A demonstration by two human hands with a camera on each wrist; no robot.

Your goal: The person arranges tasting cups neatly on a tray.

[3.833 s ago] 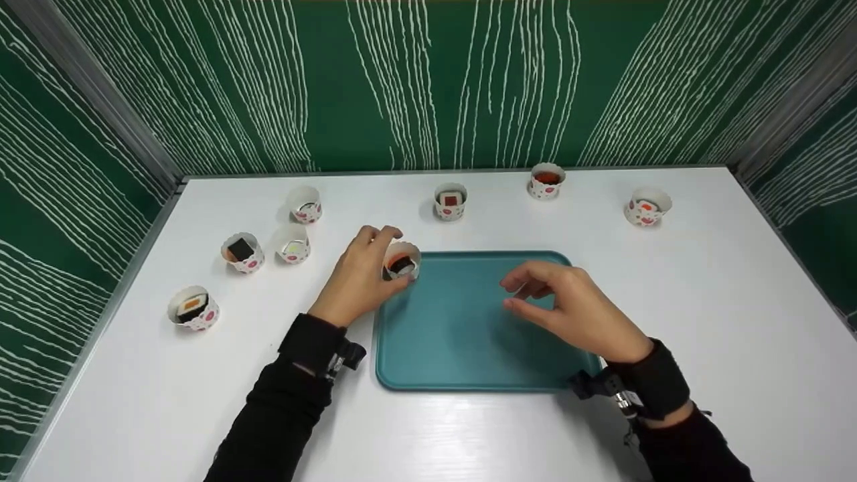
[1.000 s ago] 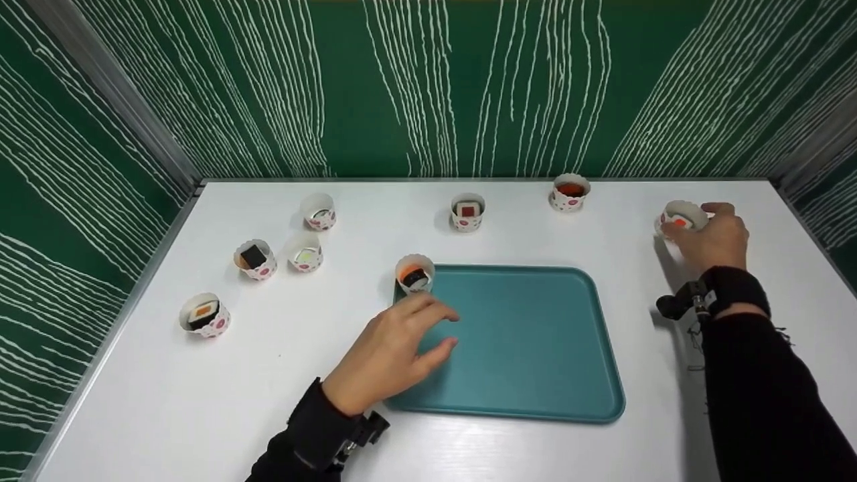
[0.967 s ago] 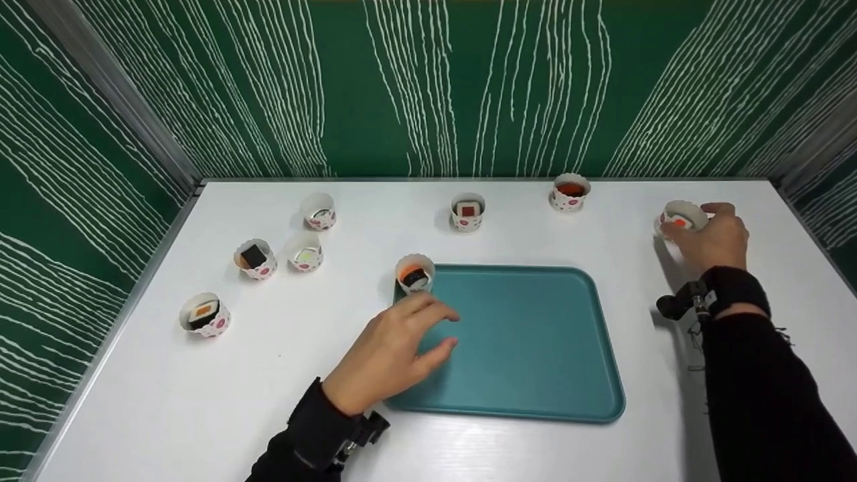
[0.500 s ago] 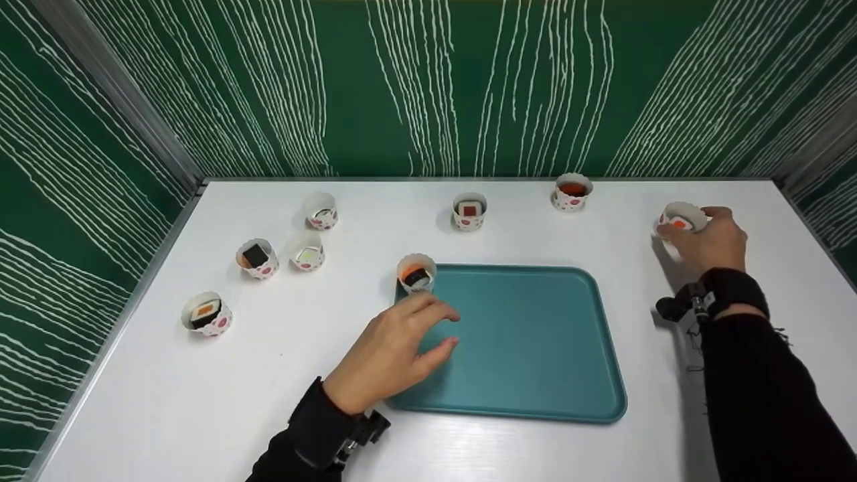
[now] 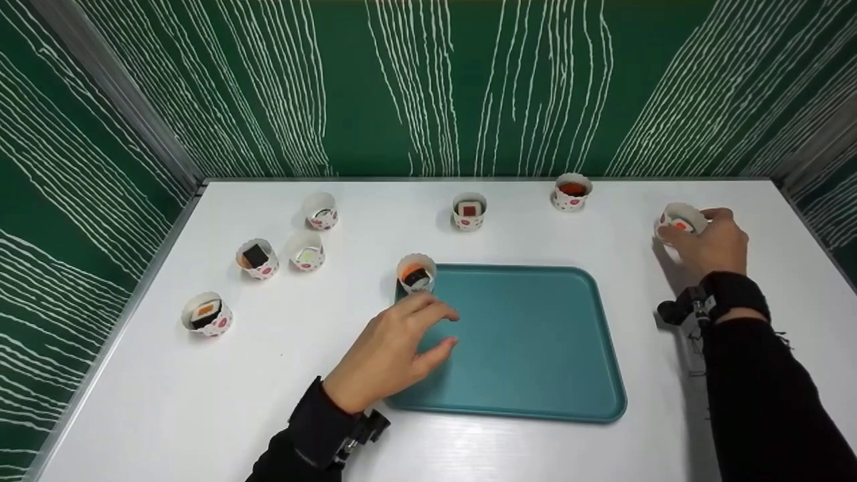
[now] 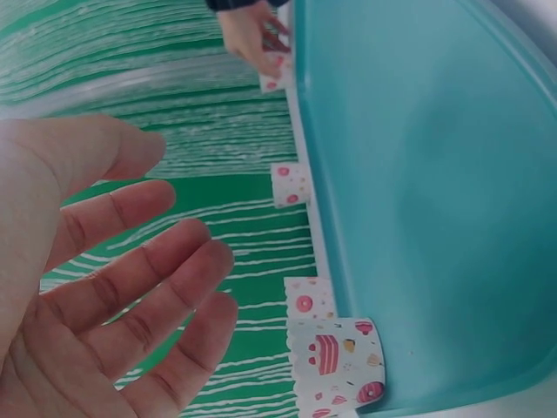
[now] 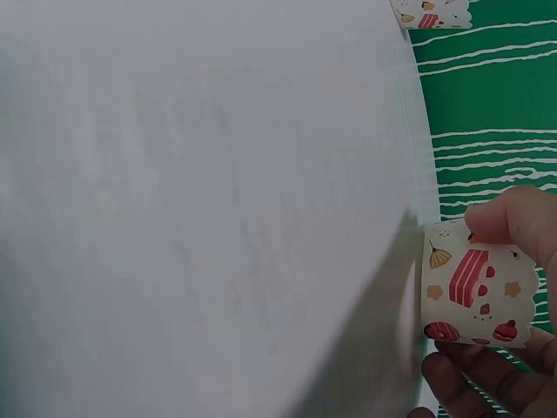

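Note:
At the far right, my right hand [image 5: 716,244] holds a paper baking cup [image 5: 684,211] with a sushi-like piece inside, white with an orange centre. In the right wrist view, thumb and fingers pinch opposite sides of this cup [image 7: 474,292], upright at the tabletop. My left hand [image 5: 392,348] hovers over the left part of a teal tray [image 5: 522,341], fingers loosely bent, nothing between them. Just beyond it, a cup [image 5: 416,262] with an orange, black and white piece stands at the tray's far left corner. That cup [image 6: 339,361] also shows in the left wrist view.
Along the back stand a cup [image 5: 469,221] with a white and red piece and a cup [image 5: 571,201] with a red-orange one. Several more filled cups, including a near one [image 5: 217,325], stand on the left of the white table [image 5: 301,321]. A green, white-streaked wall [image 5: 375,100] encloses the table.
Since the earliest frame, my left hand has let go of the cup at the tray's corner and drawn back. My right hand has moved from above the tray to the far right cup, now nearly still.

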